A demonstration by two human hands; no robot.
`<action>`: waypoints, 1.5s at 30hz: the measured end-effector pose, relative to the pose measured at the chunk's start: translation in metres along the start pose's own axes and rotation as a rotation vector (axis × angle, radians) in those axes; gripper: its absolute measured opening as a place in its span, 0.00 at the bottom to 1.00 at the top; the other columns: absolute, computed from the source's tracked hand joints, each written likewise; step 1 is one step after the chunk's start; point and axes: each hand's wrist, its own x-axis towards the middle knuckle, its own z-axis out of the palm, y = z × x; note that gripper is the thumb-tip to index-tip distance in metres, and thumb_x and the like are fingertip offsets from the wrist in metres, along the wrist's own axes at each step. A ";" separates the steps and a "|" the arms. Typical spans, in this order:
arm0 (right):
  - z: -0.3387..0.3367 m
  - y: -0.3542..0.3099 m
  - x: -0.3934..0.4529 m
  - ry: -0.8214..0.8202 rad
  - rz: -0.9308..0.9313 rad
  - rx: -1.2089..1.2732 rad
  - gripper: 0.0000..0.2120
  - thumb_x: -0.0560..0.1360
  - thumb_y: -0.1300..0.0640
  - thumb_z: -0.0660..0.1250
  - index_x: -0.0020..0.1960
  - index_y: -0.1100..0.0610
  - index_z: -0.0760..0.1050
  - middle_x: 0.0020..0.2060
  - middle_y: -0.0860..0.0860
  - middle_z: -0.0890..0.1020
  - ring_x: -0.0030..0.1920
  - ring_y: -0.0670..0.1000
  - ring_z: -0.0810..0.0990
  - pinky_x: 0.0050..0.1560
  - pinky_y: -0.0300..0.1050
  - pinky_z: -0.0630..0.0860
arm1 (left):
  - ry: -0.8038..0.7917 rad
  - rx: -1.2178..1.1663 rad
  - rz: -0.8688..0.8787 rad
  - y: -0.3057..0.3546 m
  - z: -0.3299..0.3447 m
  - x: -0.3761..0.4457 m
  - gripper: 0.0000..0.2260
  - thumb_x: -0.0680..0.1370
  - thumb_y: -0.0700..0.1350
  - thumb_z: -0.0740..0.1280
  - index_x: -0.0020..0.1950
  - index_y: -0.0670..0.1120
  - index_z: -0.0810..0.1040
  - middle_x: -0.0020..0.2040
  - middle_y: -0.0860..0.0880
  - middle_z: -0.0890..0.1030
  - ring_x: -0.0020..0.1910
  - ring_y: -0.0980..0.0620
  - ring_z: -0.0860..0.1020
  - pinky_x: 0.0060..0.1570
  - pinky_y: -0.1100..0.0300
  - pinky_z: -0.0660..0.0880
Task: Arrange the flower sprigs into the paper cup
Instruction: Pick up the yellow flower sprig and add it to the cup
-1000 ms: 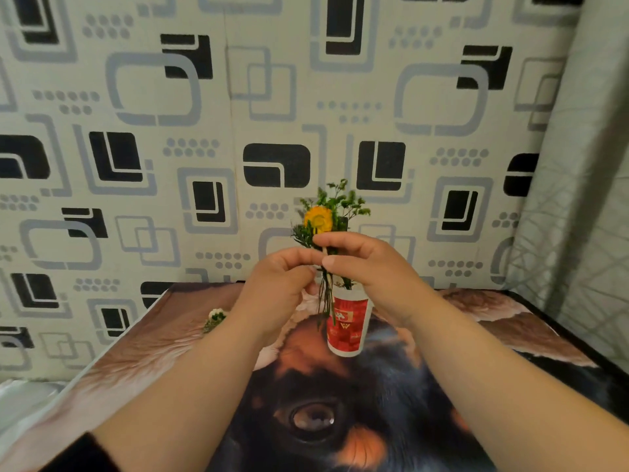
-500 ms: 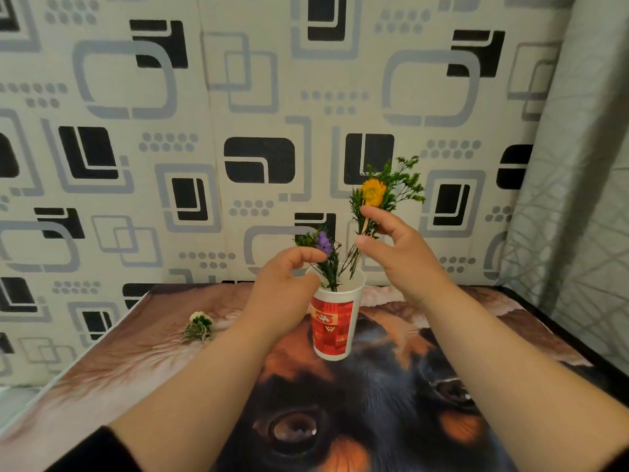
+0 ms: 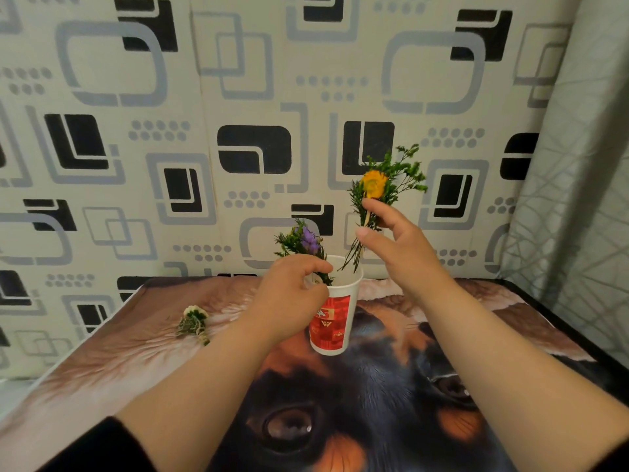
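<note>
A red and white paper cup [image 3: 335,318] stands upright on the dog-print table [image 3: 510,335]. My left hand [image 3: 292,294] pinches a purple flower sprig [image 3: 306,241] at the cup's left rim, its stems inside the cup. My right hand [image 3: 391,247] holds a yellow flower sprig [image 3: 374,185] with green foliage above and to the right of the cup. Its stem tips hang just over the cup's right rim. A third sprig with a white flower [image 3: 194,321] lies on the table to the left.
A patterned wall [image 3: 238,97] rises right behind the table. A grey curtain [image 3: 585,199] hangs at the right. The table's left edge [image 3: 51,373] runs diagonally at the lower left.
My hands have parted: the right hand lifted the yellow sprig up and to the right, away from the purple sprig. The left hand stayed at the cup's rim with the purple sprig.
</note>
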 end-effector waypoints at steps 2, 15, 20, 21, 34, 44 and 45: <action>0.004 0.003 0.000 -0.032 0.003 -0.018 0.23 0.71 0.48 0.65 0.65 0.43 0.67 0.62 0.40 0.70 0.63 0.40 0.64 0.54 0.29 0.61 | -0.007 0.036 0.012 -0.001 0.001 0.000 0.15 0.70 0.40 0.64 0.55 0.50 0.78 0.53 0.54 0.74 0.57 0.55 0.71 0.57 0.62 0.64; 0.018 0.027 -0.010 -0.333 0.105 -0.184 0.22 0.74 0.43 0.56 0.67 0.45 0.65 0.69 0.53 0.65 0.72 0.48 0.53 0.67 0.42 0.50 | -0.049 0.113 0.103 -0.002 0.000 0.000 0.15 0.71 0.41 0.65 0.57 0.46 0.78 0.55 0.48 0.79 0.56 0.52 0.73 0.57 0.58 0.68; 0.016 0.022 -0.011 -0.341 0.121 -0.149 0.22 0.74 0.43 0.54 0.66 0.47 0.67 0.68 0.50 0.67 0.72 0.48 0.54 0.69 0.45 0.50 | -0.054 0.119 0.108 -0.003 0.002 -0.001 0.15 0.71 0.42 0.65 0.57 0.46 0.78 0.55 0.48 0.79 0.57 0.52 0.73 0.58 0.57 0.68; 0.015 0.021 -0.012 -0.341 0.116 -0.155 0.22 0.75 0.43 0.54 0.66 0.47 0.67 0.68 0.50 0.67 0.72 0.48 0.54 0.69 0.45 0.50 | -0.054 0.121 0.113 -0.003 0.002 -0.001 0.15 0.71 0.42 0.65 0.57 0.46 0.78 0.56 0.48 0.79 0.57 0.52 0.73 0.58 0.57 0.68; 0.007 0.006 -0.031 -0.196 0.099 -0.090 0.17 0.73 0.44 0.59 0.61 0.45 0.72 0.72 0.50 0.63 0.73 0.50 0.55 0.71 0.61 0.56 | 0.015 0.103 0.132 0.004 -0.005 -0.010 0.16 0.71 0.42 0.66 0.58 0.48 0.77 0.60 0.49 0.77 0.61 0.55 0.69 0.55 0.67 0.60; 0.029 -0.024 -0.051 0.046 -0.083 -0.025 0.08 0.67 0.46 0.60 0.44 0.44 0.75 0.51 0.41 0.74 0.61 0.48 0.70 0.64 0.51 0.67 | 0.083 0.045 0.137 0.004 -0.018 -0.027 0.15 0.70 0.43 0.66 0.57 0.50 0.77 0.59 0.50 0.77 0.61 0.53 0.70 0.62 0.60 0.63; 0.034 -0.027 -0.052 0.028 -0.097 -0.023 0.07 0.67 0.46 0.60 0.43 0.43 0.74 0.50 0.40 0.75 0.59 0.48 0.71 0.62 0.48 0.68 | 0.094 0.035 0.139 0.003 -0.019 -0.030 0.15 0.70 0.44 0.65 0.56 0.49 0.77 0.59 0.50 0.78 0.61 0.53 0.71 0.62 0.58 0.65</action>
